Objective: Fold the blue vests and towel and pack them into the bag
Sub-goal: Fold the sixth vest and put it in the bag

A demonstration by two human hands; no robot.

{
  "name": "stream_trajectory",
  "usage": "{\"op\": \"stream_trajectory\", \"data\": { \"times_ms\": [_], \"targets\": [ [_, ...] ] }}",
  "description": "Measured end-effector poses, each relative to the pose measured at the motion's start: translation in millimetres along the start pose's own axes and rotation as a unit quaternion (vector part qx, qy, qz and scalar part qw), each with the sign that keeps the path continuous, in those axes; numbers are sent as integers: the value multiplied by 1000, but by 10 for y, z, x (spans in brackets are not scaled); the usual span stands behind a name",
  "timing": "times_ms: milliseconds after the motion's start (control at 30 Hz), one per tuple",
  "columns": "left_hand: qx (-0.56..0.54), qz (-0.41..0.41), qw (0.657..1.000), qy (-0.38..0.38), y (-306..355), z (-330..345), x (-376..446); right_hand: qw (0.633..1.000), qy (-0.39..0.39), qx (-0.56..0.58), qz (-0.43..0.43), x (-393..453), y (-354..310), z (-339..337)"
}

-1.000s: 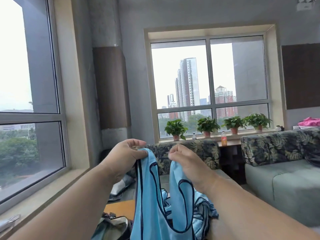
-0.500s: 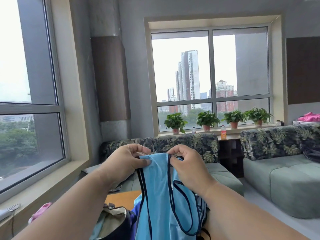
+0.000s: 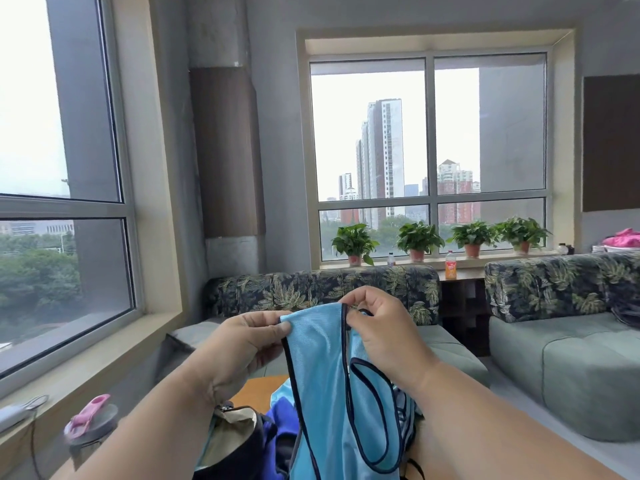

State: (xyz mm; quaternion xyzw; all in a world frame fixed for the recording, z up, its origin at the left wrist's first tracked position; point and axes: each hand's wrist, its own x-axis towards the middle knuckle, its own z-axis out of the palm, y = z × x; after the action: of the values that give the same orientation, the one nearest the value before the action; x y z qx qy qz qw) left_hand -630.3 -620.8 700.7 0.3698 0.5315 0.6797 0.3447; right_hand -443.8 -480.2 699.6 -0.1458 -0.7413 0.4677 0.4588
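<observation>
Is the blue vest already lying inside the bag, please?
No, the blue vest hangs in the air, pinched by the left hand and right hand, above the bag.

vest [image 3: 322, 368]: light blue, navy trim
sofa back [image 3: 322, 289]: dark, leaf print
seat cushion [image 3: 571, 368]: pale green
bottle cap [image 3: 88, 414]: pink

Both hands hold a light blue vest [image 3: 325, 368] up near the camera, the left hand [image 3: 239, 344] pinching its top left corner and the right hand [image 3: 384, 327] its dark-trimmed strap, above an open bag [image 3: 232, 441], sofas beyond.
</observation>
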Motion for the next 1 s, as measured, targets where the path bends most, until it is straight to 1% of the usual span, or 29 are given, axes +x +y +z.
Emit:
{"op": "stream_trajectory", "data": {
  "times_ms": [167, 233, 333, 400, 467, 567, 633, 700, 767, 867, 933, 1000],
  "targets": [
    [-51, 29, 997, 45, -21, 16, -1, 999, -15, 35, 15, -14, 1, 14],
    [-49, 35, 997, 50, -15, 19, 9, 998, -43, 49, 11, -23, -15, 6],
    [-61, 51, 995, 51, 11, 94, 1, 991, -84, 101, 15, -38, -58, -9],
    [-61, 61, 995, 52, 30, 150, -6, 989, -85, 121, 18, -34, -81, -2],
    [-40, 61, 997, 33, 42, 182, -27, 990, -69, 118, 21, -14, -88, 9],
    [-6, 15, 1000, -13, 23, 213, -47, 989, -50, 131, 38, 13, -102, 8],
    [4, -21, 999, -25, -27, 245, -48, 989, -44, 134, 49, 44, -89, -2],
    [-8, -33, 999, -23, -86, 262, -23, 988, -40, 135, 64, 82, -67, -9],
    [-38, -44, 998, -1, -114, 236, 22, 989, -31, 114, 93, 119, -38, -26],
    [-70, -68, 994, 53, -89, 134, 138, 987, 3, 65, 146, 184, 44, -110],
    [-76, -66, 990, 104, -66, 51, 238, 979, 40, 86, 180, 246, 103, -197],
    [-81, -50, 983, 158, -22, -3, 315, 966, 85, 141, 200, 280, 124, -296]
  ]
}}
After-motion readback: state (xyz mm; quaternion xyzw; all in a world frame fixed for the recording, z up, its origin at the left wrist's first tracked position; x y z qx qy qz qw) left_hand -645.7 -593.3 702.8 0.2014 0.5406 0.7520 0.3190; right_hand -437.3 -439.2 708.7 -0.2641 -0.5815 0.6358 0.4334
